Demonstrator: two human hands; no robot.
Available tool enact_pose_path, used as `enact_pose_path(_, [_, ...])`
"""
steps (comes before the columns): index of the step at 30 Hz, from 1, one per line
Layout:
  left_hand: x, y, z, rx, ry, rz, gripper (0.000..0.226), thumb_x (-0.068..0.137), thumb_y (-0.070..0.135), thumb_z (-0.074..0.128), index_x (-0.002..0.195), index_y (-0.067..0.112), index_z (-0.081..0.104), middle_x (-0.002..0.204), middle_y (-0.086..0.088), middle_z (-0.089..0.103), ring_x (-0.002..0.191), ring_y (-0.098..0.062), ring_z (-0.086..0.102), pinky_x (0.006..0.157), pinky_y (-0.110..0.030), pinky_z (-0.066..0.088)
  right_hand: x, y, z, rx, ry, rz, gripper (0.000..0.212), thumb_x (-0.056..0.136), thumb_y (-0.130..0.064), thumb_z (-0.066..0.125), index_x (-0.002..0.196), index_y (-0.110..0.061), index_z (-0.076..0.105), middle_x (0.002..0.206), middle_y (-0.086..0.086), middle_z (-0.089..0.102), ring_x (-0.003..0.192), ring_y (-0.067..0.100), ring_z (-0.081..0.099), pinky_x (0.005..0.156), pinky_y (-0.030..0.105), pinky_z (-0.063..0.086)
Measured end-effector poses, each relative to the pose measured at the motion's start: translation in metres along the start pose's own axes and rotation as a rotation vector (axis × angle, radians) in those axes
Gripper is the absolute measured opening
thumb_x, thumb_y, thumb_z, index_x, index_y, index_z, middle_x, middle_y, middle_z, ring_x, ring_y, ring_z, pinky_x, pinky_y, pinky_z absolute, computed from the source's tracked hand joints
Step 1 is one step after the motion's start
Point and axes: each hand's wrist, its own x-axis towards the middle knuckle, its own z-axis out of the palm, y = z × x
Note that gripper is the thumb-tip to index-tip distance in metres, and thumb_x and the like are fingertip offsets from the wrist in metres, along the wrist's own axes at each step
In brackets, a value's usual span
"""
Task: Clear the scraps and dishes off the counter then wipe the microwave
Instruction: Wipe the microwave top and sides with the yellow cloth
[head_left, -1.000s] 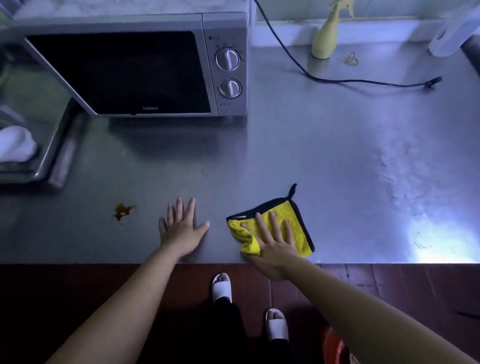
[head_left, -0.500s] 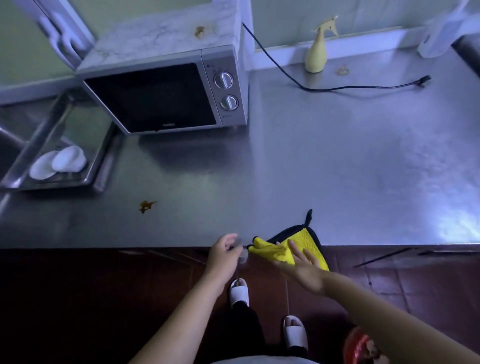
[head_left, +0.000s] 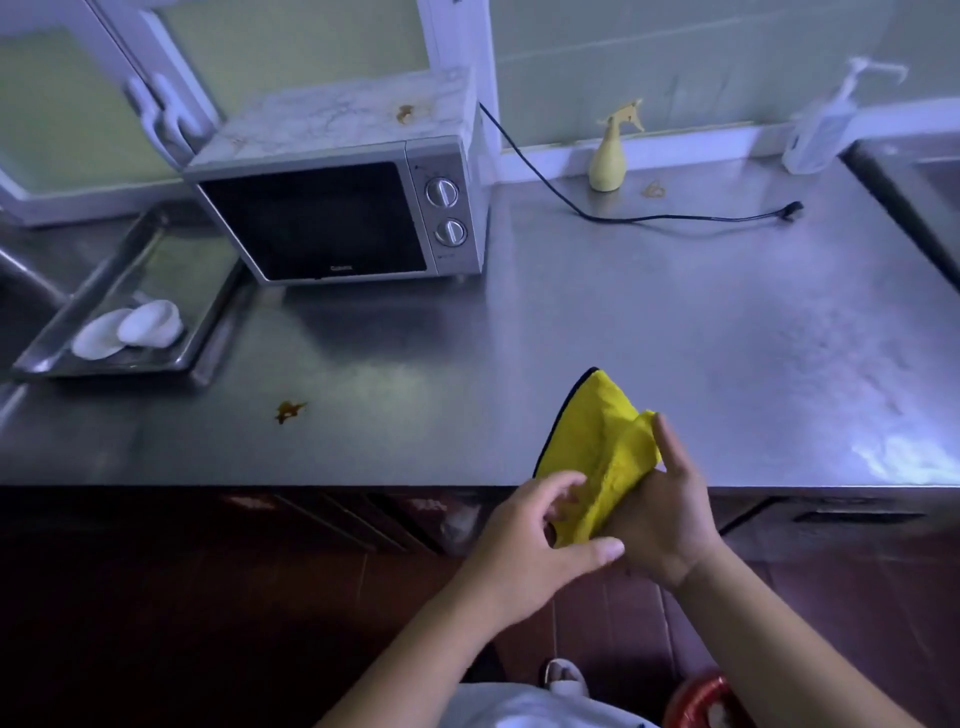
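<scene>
our left hand (head_left: 524, 545) and right hand (head_left: 662, 519) grasp the yellow cloth (head_left: 597, 447) past the front edge of the surface (head_left: 675, 322); slack fingers (head_left: 669, 447) could drop it.

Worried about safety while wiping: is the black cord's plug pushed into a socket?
No, the plug lies loose on the steel counter, right of the yellow spray bottle.

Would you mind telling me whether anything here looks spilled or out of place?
Yes. A brown splat sits on the steel counter in front of the tray, a similar brown stain marks the top of the microwave, and a black cord lies across the counter with its plug loose.
</scene>
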Motion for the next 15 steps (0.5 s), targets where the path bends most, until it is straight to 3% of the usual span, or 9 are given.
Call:
enact_pose_path(1, [-0.001,0.004,0.003,0.046,0.067,0.038,0.066,0.068,0.053,0.079,0.128,0.036,0.059,0.116,0.017,0.063,0.104,0.004,0.059,0.091,-0.014,0.046,-0.001,0.002,0.011,-0.016,-0.037,0.010,0.087,0.080,-0.075,0.050,0.133,-0.006,0.064,0.138,0.027,0.057,0.124,0.043,0.059,0.097,0.058,0.050])
enact_pose_path(3, [-0.002,0.010,-0.005,0.034,0.219,0.099,0.055,0.076,0.035,0.081,0.128,0.030,0.061,0.113,0.010,0.065,0.099,0.000,0.061,0.089,-0.020,0.049,0.000,0.005,0.027,-0.025,-0.093,0.002,0.094,0.078,-0.080,0.047,0.132,-0.006,0.063,0.139,0.029,0.055,0.124,0.043,0.059,0.095,0.055,0.053])
enact_pose_path(6, [-0.008,0.016,-0.037,-0.069,0.311,0.193,0.037,0.083,0.019,0.073,0.115,0.037,0.068,0.099,0.007,0.066,0.091,-0.009,0.065,0.080,-0.032,0.054,0.007,0.013,0.046,0.099,-0.105,-0.003,0.091,0.082,-0.080,0.045,0.141,-0.012,0.057,0.144,0.023,0.053,0.135,0.042,0.049,0.112,0.055,0.036])
enact_pose_path(7, [-0.011,0.017,-0.048,-0.064,0.320,0.219,0.035,0.083,0.019,0.071,0.113,0.037,0.070,0.098,0.008,0.064,0.089,-0.011,0.065,0.077,-0.033,0.054,0.011,0.019,0.054,0.155,-0.089,0.025,0.082,0.086,-0.076,0.044,0.137,-0.015,0.061,0.138,0.021,0.058,0.133,0.040,0.049,0.116,0.051,0.028])
enact_pose_path(9, [-0.018,0.015,-0.067,-0.007,0.320,0.248,0.033,0.083,0.018,0.068,0.111,0.033,0.073,0.093,0.012,0.059,0.082,-0.012,0.062,0.070,-0.030,0.052,0.024,0.040,0.063,0.240,0.004,0.139,0.050,0.095,-0.059,0.043,0.107,-0.017,0.067,0.107,0.013,0.060,0.114,0.031,0.053,0.113,0.039,0.027])
enact_pose_path(11, [-0.024,0.005,-0.082,0.069,0.292,0.241,0.032,0.082,0.012,0.068,0.109,0.027,0.077,0.088,0.015,0.055,0.074,-0.006,0.058,0.066,-0.022,0.046,0.036,0.062,0.075,0.224,0.046,0.245,0.030,0.100,-0.032,0.033,0.077,-0.017,0.046,0.080,0.004,0.041,0.081,0.022,0.049,0.089,0.032,0.039])
enact_pose_path(12, [-0.026,-0.001,-0.089,0.095,0.265,0.219,0.032,0.082,0.009,0.068,0.108,0.025,0.078,0.087,0.016,0.054,0.072,-0.004,0.055,0.066,-0.018,0.042,0.045,0.073,0.078,0.217,0.062,0.275,0.023,0.097,-0.021,0.026,0.074,-0.020,0.032,0.077,0.000,0.028,0.073,0.017,0.038,0.077,0.030,0.036])
enact_pose_path(13, [-0.028,-0.008,-0.096,0.110,0.224,0.192,0.032,0.082,0.008,0.069,0.107,0.025,0.078,0.086,0.016,0.052,0.072,-0.003,0.054,0.067,-0.016,0.041,0.052,0.081,0.080,0.203,0.072,0.299,0.018,0.094,-0.017,0.026,0.076,-0.022,0.027,0.079,-0.002,0.022,0.074,0.015,0.030,0.075,0.029,0.032])
enact_pose_path(15, [-0.031,-0.021,-0.113,0.108,0.097,0.152,0.032,0.083,0.012,0.072,0.110,0.027,0.077,0.088,0.012,0.053,0.076,-0.004,0.055,0.072,-0.015,0.041,0.061,0.090,0.094,0.225,0.041,0.307,0.007,0.088,-0.020,0.051,0.082,-0.016,0.051,0.083,0.007,0.044,0.082,0.020,0.044,0.090,0.034,0.040])
